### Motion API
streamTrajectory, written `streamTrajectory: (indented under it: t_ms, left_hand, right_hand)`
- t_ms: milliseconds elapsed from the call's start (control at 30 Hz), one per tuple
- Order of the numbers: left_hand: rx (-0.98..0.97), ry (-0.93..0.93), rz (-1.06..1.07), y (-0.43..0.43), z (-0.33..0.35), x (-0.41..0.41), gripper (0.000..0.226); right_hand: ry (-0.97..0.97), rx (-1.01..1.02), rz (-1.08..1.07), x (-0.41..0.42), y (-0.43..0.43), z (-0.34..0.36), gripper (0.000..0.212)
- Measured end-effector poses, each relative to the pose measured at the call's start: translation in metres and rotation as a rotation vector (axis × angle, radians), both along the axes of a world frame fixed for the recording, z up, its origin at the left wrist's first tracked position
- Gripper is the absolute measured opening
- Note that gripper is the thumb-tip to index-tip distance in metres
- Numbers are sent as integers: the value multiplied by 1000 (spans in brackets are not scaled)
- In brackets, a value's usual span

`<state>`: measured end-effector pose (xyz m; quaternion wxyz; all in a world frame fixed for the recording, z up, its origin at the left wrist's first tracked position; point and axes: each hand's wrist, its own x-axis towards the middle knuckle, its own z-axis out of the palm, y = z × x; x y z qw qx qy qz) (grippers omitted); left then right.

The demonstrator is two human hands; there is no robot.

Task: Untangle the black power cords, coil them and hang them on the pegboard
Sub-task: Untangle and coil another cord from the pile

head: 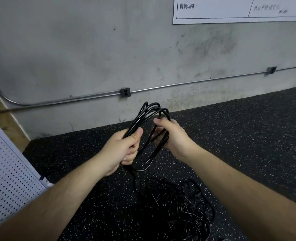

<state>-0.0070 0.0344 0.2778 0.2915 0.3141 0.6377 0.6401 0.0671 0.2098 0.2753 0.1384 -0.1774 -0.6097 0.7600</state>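
Black cord coil (149, 107) held upright over floor (248, 136). At 1 side left grip (121, 150) clamped round it so loops do not spread; right grip (171, 134) curled round other side, probably to lay next loop. Near, on floor, tangled pile (175, 202) lies; pegboard (8, 171) at left.

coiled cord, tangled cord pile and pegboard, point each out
coiled cord (151, 106), head view, top arc of the loops
tangled cord pile (175, 202), head view, middle of the heap
pegboard (8, 171), head view, perforated white face
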Motion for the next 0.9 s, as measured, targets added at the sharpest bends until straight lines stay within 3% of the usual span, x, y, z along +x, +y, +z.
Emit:
streamTrajectory:
  t_ms: [133,233,367,567,800,900]
  left_hand:
    - [-54,60,50,4,-1,5,48]
    - [-127,60,28,7,-1,12,47]
    - [-171,115,-80,10,2,20,42]
    - [-175,276,-146,10,4,28,33]
    - [-176,296,-122,8,1,31,23]
    - [-228,373,-42,12,-7,31,22]
  right_hand:
    - [-16,93,-60,0,-16,8,135]
    - [-30,230,-90,1,-30,13,150]
    - [-5,144,-146,-7,-43,11,131]
    - [78,-177,53,-5,-35,10,86]
    - [184,-286,-47,-6,-31,27,29]
    - [182,-277,-143,-6,-25,41,28]
